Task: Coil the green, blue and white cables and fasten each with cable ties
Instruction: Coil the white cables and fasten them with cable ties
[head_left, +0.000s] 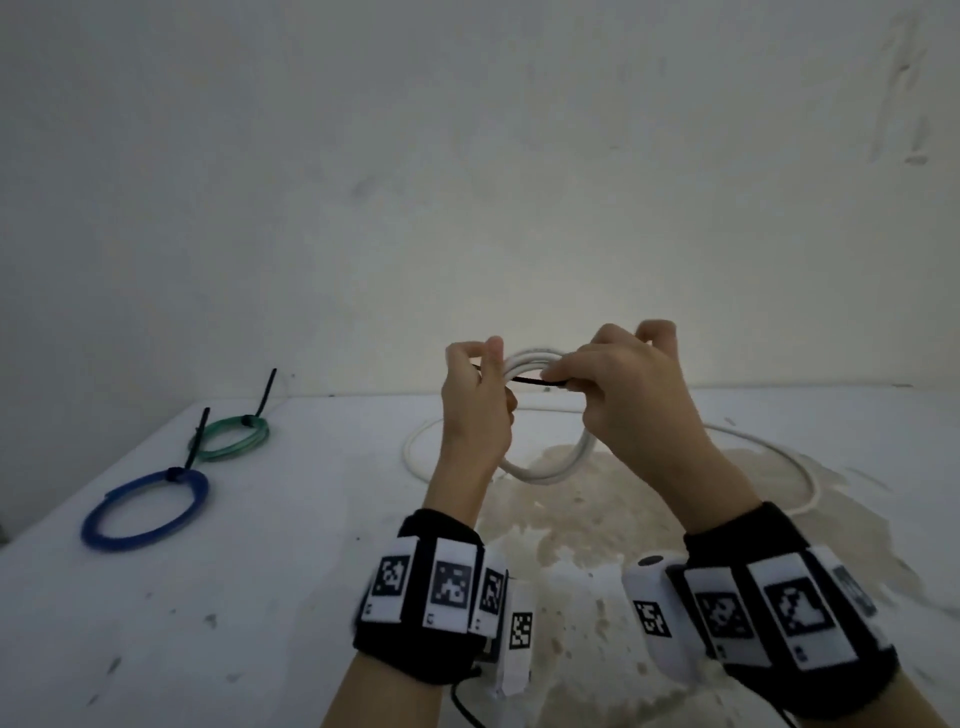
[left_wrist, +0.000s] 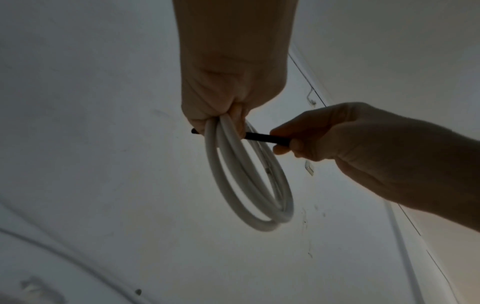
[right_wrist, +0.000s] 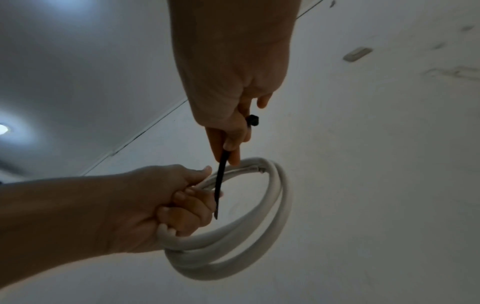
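My left hand grips a coil of white cable at its left side and holds it up above the table. My right hand pinches a black cable tie whose tip pokes through the coil beside the left fingers. The tie crosses the white loops, and its head sticks out behind the right fingers. More white cable lies loose on the table. A blue coil and a green coil, each with a black tie, lie at the left.
The white table has a stained, worn patch below my hands. A pale wall rises right behind the table's far edge. Marker bands wrap both wrists.
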